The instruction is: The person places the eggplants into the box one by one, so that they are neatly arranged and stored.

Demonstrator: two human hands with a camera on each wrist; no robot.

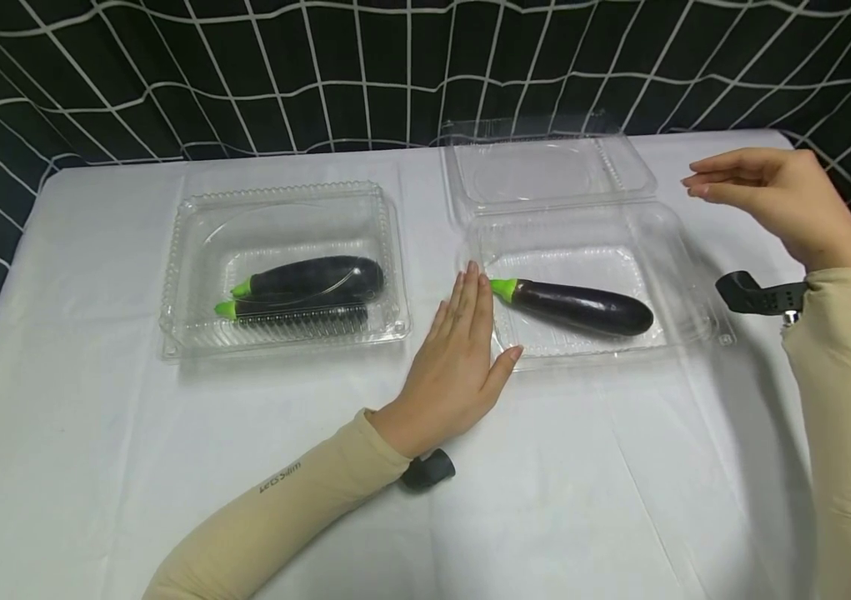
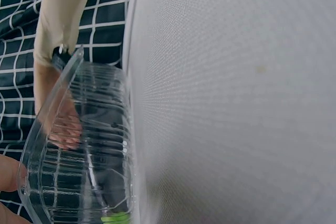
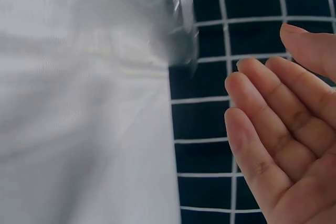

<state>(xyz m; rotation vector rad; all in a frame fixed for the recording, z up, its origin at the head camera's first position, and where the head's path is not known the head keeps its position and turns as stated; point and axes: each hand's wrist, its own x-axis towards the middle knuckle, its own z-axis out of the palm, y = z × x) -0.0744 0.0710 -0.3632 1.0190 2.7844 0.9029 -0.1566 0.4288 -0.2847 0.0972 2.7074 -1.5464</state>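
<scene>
A clear plastic clamshell box [image 1: 568,354] stands with its lid [image 1: 545,171] folded back, and one dark eggplant [image 1: 583,308] with a green stem lies inside. My left hand [image 1: 455,358] rests with straight fingers against the box's left side, thumb at its front edge. In the left wrist view, the box's ribbed wall [image 2: 100,145] shows close to two fingertips, with a bit of green stem inside. My right hand [image 1: 770,196] is raised to the right of the lid and holds nothing. In the right wrist view its fingers [image 3: 283,114] are loosely extended, apart from the plastic.
To the left, a second clear box [image 1: 282,208] is covered by its lid and contains two eggplants [image 1: 312,281]. Both boxes stand on a white-covered table [image 1: 350,533]. Behind it hangs dark cloth with a white grid [image 1: 365,75].
</scene>
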